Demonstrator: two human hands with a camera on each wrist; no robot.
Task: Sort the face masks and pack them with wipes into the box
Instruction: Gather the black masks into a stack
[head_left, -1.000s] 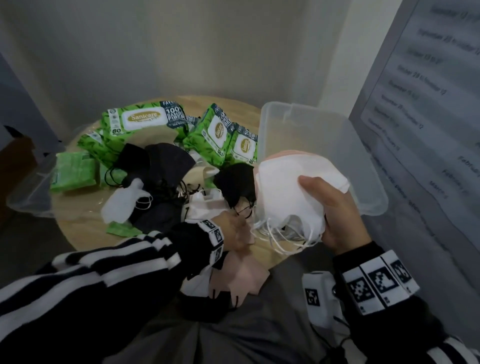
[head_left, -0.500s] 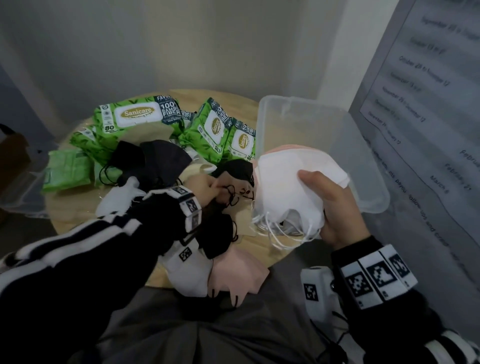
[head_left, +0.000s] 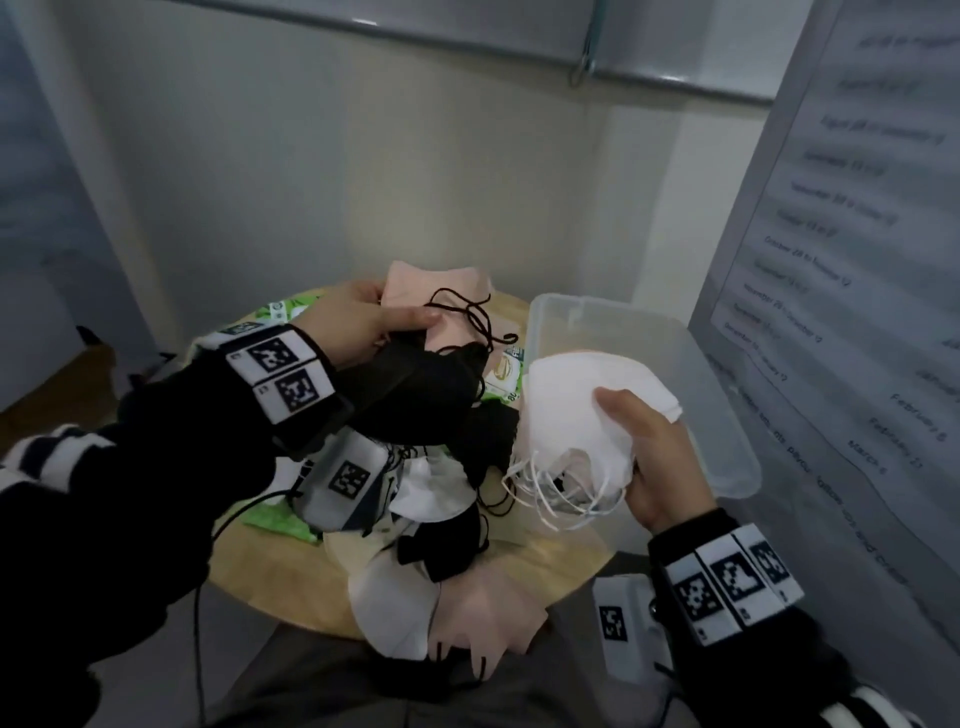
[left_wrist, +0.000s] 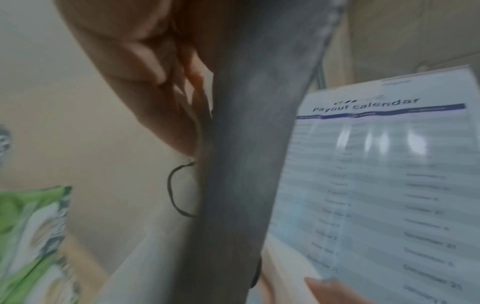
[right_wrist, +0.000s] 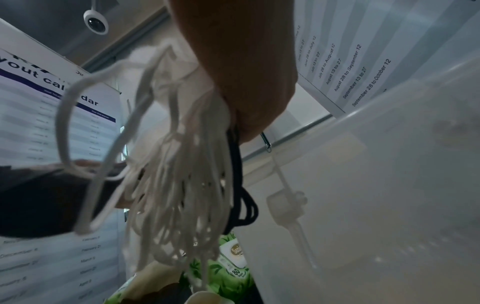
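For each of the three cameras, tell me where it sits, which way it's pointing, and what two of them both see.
Head: worn on the head, looks down at the table, box and both sleeved arms; left hand holds pink and black masks.
Left wrist: looks along the left hand's fingers past a black mask toward the calendar poster.
Right wrist: looks up past the right hand through hanging white ear loops.
Shared: both wrist views show the calendar poster.

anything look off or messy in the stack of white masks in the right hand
Yes. The stack of white fabric face masks held by the right hand has a pink edge showing along its top and black ear loops hanging among the white ones, so other colours seem mixed in.
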